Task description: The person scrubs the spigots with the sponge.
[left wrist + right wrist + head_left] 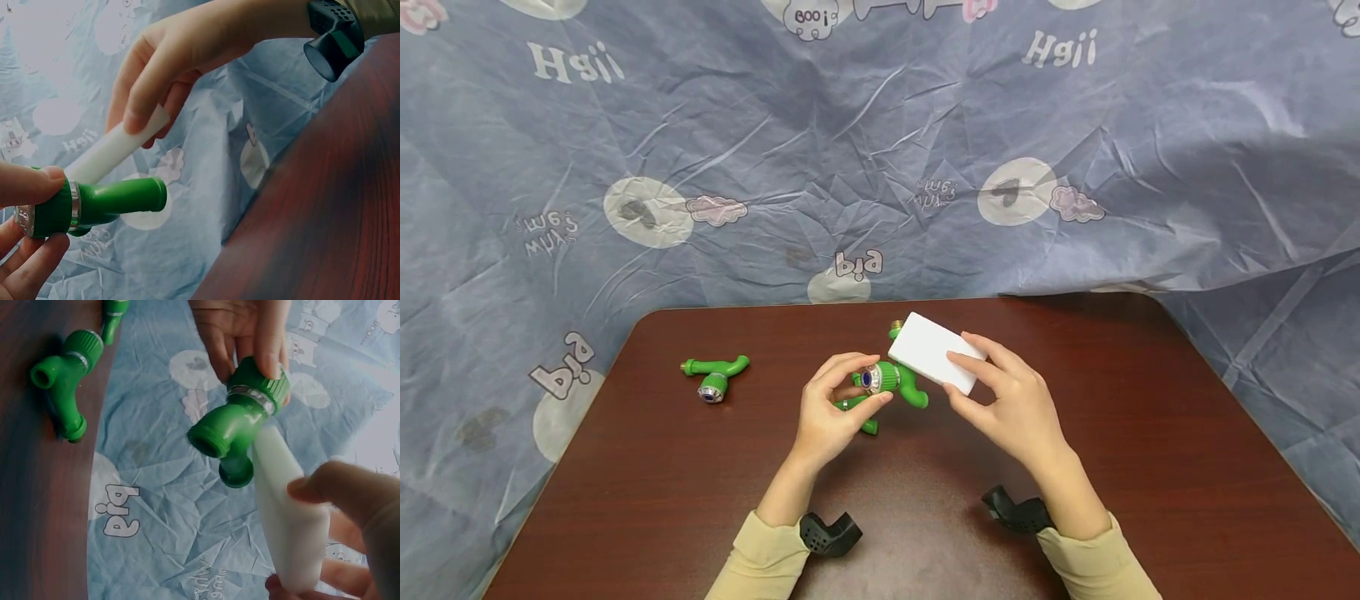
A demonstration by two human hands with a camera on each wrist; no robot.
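Note:
My left hand point(823, 417) pinches a green tap point(913, 390) by its ribbed knob, between thumb and fingers, above the table. The knob's silver end with a dark blue centre faces left, and its curved spout points down in the head view. In my right hand point(1022, 408) is a white sponge block point(931, 350), gripped at one end by thumb and fingers. The sponge's far end lies against the tap's body in the right wrist view, partly covering it from the head camera. Behind my left hand, a second green tap point(869, 427) on the table is partly hidden.
A third green tap point(728, 367) lies on the left of the dark red-brown table point(1150, 450). A blue-grey printed cloth point(880, 125) hangs behind the table. Black camera mounts point(831, 535) sit on both wrists.

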